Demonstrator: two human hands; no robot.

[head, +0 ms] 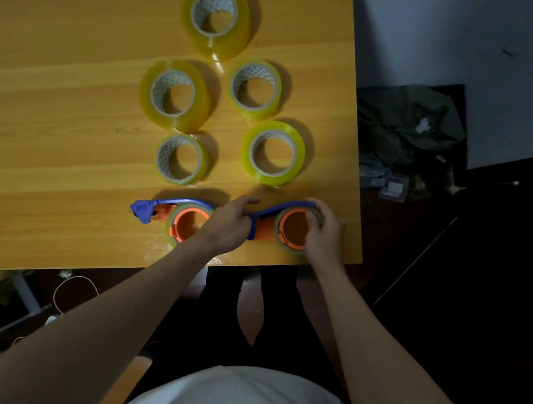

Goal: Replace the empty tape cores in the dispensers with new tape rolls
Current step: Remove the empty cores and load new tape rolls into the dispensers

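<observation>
Gripping the right dispenser [284,226] (blue and orange) at the table's [63,125] near edge, the right hand [324,232] curls round its core while the left hand [233,224] pinches its blue end; five tape rolls [273,153] lie beyond both hands.

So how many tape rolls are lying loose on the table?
5. Far roll, middle-left roll, middle-right roll, near-left roll, near-right roll. Something at the picture's left edge is cut off, so there may be more.
</observation>
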